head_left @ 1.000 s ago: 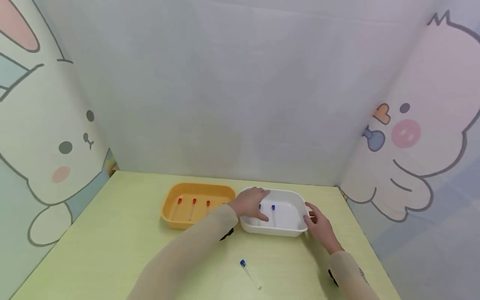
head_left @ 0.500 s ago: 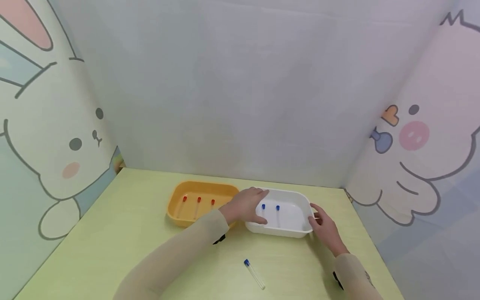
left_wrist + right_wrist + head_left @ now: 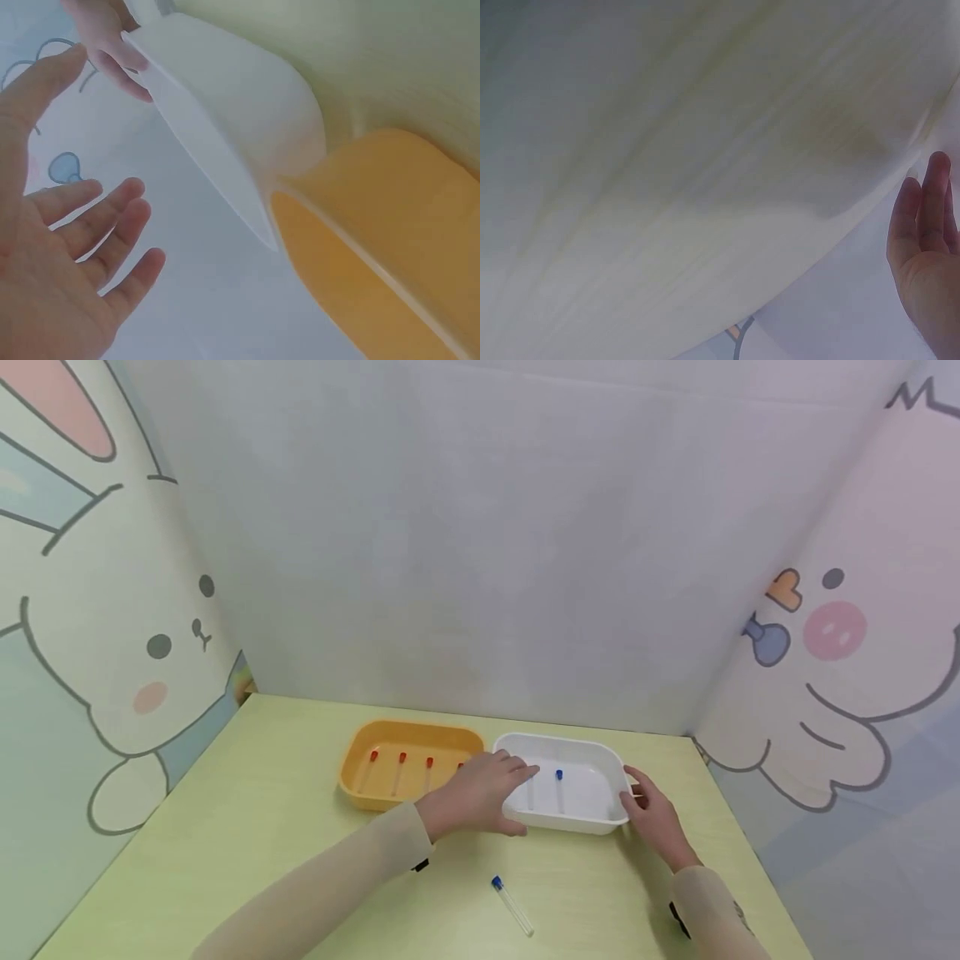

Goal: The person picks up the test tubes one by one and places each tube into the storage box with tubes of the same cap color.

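My left hand (image 3: pixel 476 793), thumb and fingers spread, is above the table's middle, overlapping the inner ends of both trays in the head view. Nothing is in its grasp; the left wrist view shows an empty palm (image 3: pixel 56 277) apart from the white tray (image 3: pixel 240 82). At the right end of the white tray (image 3: pixel 573 821), my right hand (image 3: pixel 656 822) touches the rim with relaxed fingers. Inside lie test tubes with blue caps (image 3: pixel 559 774), one partly covered by the left hand. Another blue-capped test tube (image 3: pixel 514 908) lies on the table in front.
Left of the white tray stands a yellow-orange tray (image 3: pixel 427 732) with several red-capped tubes (image 3: pixel 402 757). The pale yellow table (image 3: pixel 225 843) backs onto a hanging white sheet (image 3: pixel 450 543). Cartoon-printed sheets (image 3: pixel 112 635) flank both sides.
My left hand has drawn back from the white tray's left end, toward me and to the left. The right hand has stayed at the tray's right end. The view has shifted slightly.
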`<state>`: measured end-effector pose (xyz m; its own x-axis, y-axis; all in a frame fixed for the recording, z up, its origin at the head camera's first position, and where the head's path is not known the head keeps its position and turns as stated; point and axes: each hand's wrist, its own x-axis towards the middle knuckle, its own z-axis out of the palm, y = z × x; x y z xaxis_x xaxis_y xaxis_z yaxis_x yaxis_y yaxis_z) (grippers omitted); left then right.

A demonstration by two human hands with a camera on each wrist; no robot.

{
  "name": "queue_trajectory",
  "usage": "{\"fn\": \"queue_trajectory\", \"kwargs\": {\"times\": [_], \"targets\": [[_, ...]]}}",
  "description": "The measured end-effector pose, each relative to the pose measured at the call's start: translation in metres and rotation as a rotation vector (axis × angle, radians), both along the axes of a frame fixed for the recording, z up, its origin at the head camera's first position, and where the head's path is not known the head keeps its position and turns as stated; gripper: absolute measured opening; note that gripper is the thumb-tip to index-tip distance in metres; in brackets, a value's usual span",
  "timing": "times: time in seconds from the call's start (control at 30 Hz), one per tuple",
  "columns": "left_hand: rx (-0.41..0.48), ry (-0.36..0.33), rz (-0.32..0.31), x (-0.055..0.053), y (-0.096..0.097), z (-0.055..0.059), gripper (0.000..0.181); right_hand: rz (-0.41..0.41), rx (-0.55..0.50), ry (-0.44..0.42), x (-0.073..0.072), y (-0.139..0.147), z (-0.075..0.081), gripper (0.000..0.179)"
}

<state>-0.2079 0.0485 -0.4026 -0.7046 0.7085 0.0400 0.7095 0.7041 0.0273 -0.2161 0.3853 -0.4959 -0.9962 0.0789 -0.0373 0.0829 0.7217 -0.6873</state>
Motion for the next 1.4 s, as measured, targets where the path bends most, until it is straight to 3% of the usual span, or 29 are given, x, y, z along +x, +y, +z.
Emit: {"fn": "queue_trajectory", "kwargs": {"times": [0.27, 0.43, 0.53, 0.7, 0.97, 1.17, 1.4], "targets": [[0.010, -0.021, -0.076, 0.032, -0.009, -0.002, 0.083, 0.005, 0.001, -0.006, 0.002, 0.000, 0.003, 0.056], [0.049, -0.121, -0.104, 0.046, -0.016, -0.014, 0.077, -0.008, 0.011, -0.008, 0.002, 0.001, 0.002, 0.056], [0.031, -0.178, -0.092, 0.050, -0.018, -0.025, 0.076, -0.009, 0.012, -0.013, 0.002, 0.002, 0.002, 0.057], [-0.012, -0.219, -0.099, 0.056, -0.020, -0.041, 0.073, -0.006, 0.009, -0.021, 0.001, 0.004, 0.001, 0.057], [-0.041, -0.209, -0.139, 0.066, -0.023, -0.058, 0.067, 0.001, 0.003, -0.026, 0.000, 0.004, 0.000, 0.058], [-0.068, -0.173, -0.167, 0.072, -0.022, -0.062, 0.064, 0.001, 0.005, -0.020, 0.000, 0.004, -0.001, 0.058], [-0.109, -0.130, -0.163, 0.071, -0.019, -0.067, 0.064, 0.003, 0.003, -0.026, 0.000, 0.003, 0.000, 0.058]]}}
